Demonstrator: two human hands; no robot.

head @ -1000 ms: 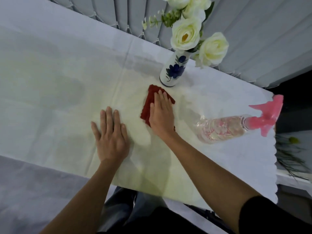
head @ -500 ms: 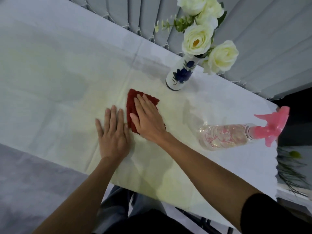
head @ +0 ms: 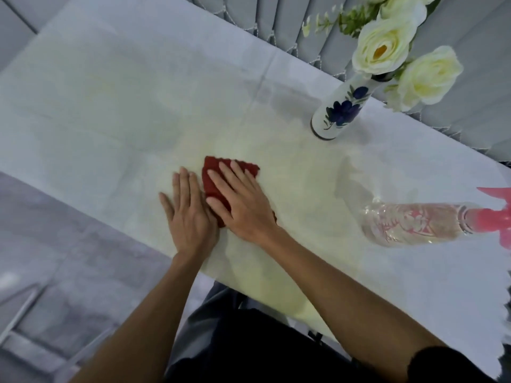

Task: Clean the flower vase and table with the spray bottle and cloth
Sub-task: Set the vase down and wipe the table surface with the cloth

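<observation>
One red cloth [head: 214, 175] lies on the table [head: 110, 100] under the flat, spread right hand [head: 243, 201], the open left hand [head: 189, 214] empty beside it, with one vase [head: 338, 111], three roses [head: 384, 47], one unlabelled spray bottle [head: 414, 223].

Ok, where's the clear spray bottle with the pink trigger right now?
Head view: the clear spray bottle stands at the table's right end, nearer than the vase.

Cloth [head: 214, 178] mostly hidden under right hand [head: 243, 201]. Sprayer head [head: 497, 214] cut off by right edge. Top roses [head: 401, 4] cropped by upper edge. Floor at left blurred.
</observation>
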